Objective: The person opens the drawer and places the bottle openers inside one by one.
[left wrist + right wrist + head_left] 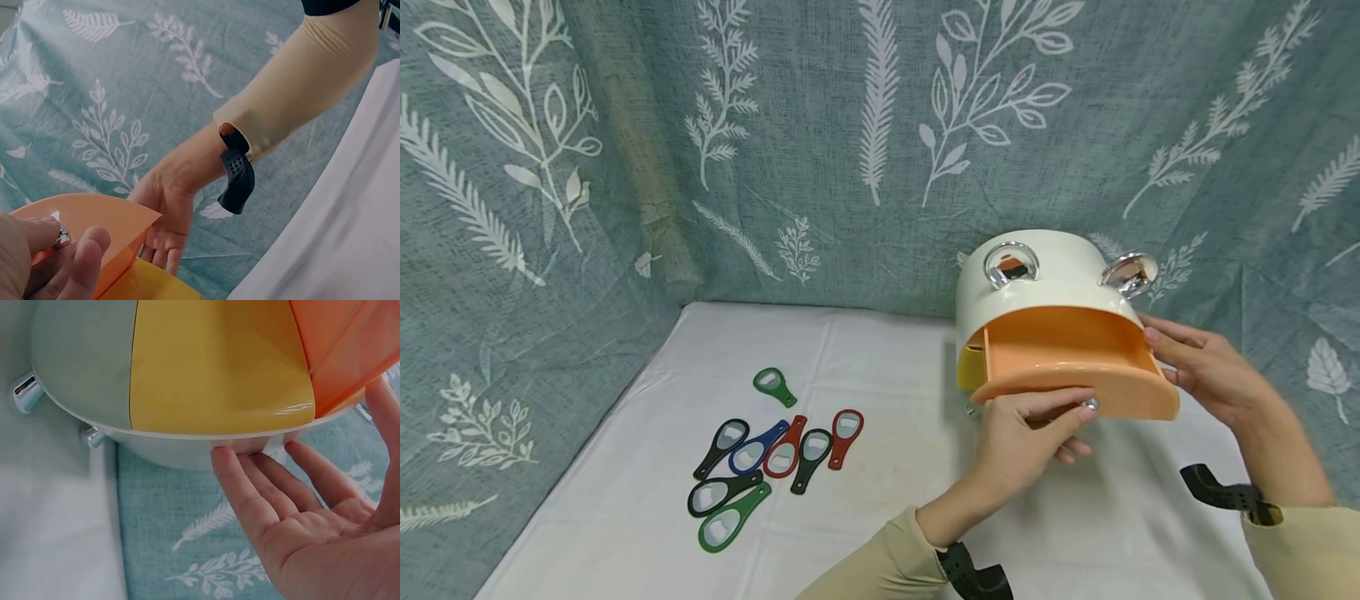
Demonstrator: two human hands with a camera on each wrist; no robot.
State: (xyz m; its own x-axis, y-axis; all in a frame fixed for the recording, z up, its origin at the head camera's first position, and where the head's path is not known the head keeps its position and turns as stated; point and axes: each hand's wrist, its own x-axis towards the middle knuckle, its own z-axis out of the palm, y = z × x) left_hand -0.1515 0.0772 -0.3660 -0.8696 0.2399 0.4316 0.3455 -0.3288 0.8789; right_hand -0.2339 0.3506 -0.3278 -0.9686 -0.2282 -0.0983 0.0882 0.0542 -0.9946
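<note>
A small white rounded cabinet (pixel 1060 268) stands at the right, its top orange drawer (pixel 1138 406) pulled out with a bare interior. My left hand (pixel 1000 442) pinches the silver knob (pixel 1089 405) on that drawer's front between thumb and fingers. Against the cabinet's right side, my right hand (pixel 1213 367) rests its fingertips, fingers extended and thumb up by the drawer's edge. Below the orange drawer, a yellow drawer (pixel 219 362) and a pale green drawer (pixel 84 356) sit closed in the right wrist view.
On the white-covered table to the left lie several bottle openers in black, blue, red and green, among them a lone green bottle opener (pixel 773 385) farther back and a red bottle opener (pixel 846 433). Patterned teal cloth (pixel 820 150) hangs behind. Two shiny round pieces top the cabinet.
</note>
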